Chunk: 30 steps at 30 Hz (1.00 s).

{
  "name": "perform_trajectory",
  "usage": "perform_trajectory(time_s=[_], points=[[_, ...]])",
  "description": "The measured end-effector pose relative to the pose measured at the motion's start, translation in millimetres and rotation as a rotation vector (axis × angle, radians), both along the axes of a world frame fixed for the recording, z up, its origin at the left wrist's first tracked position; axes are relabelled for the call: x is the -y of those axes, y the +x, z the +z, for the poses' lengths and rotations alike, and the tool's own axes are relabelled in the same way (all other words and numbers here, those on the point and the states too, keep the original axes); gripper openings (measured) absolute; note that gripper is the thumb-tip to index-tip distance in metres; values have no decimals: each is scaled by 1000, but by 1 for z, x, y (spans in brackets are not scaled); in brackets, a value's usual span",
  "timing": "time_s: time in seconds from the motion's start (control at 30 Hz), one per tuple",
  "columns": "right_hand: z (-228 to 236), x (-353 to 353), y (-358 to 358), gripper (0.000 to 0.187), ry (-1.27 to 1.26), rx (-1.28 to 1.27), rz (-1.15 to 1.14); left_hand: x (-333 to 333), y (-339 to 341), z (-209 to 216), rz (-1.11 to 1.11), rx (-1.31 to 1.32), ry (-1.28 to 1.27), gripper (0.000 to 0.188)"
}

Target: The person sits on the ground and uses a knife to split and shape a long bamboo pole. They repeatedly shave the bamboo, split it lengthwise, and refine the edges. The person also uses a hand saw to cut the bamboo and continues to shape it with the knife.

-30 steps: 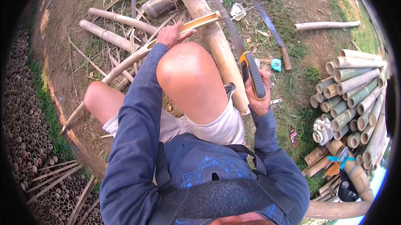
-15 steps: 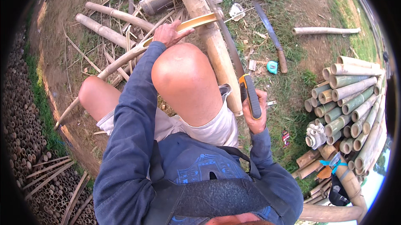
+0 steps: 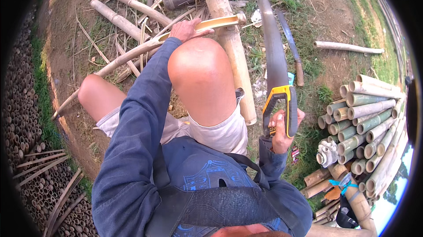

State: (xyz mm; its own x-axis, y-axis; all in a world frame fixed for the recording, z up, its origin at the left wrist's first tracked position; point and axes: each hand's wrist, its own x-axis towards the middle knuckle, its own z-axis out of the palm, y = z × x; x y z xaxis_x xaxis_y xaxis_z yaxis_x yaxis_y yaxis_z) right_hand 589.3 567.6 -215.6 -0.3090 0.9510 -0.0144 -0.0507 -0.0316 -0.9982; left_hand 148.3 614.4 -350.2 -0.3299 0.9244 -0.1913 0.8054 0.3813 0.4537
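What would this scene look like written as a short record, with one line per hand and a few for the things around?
left hand: holds a bamboo pole
right hand: grips the yellow-and-black handle of a saw
saw blade: apart from the pole
pole: lies across a thicker bamboo log, pale-yellow inside exposed
on the ground: a machete, right of the saw
far right: stacked bamboo

Around me is outdoor daylight: brown soil (image 3: 64, 30) at my ten o'clock, green grass (image 3: 42, 83) at nine, pale sky (image 3: 384, 212) at four.
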Motion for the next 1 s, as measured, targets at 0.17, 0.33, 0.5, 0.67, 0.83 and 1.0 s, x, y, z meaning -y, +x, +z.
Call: perform_trajectory(time_s=[0.17, 0.33, 0.5, 0.67, 0.83, 1.0], points=[[-87, -82, -40, 41, 559, 611, -86, 22, 14, 6, 18, -238, 580, 47], [-173, -164, 0, 63, 610, 1276, 595, 118, -15, -5, 925, -375, 823, 27], [-226, -278, 69, 62, 414, 1346, 286, 223, -90, -56, 2148, 327, 895, 80], [-279, -373, 67, 73, 34, 1578, -47, 292, -159, -93, 1657, 1312, 1400, 72], [-288, -380, 52, 70, 133, 1741, 115, 301, -216, -109, 1787, 1107, 1353, 49], [-265, -378, 49, 70, 166, 1805, 307, 284, -250, -79, 1923, 813, 1542, 45]])
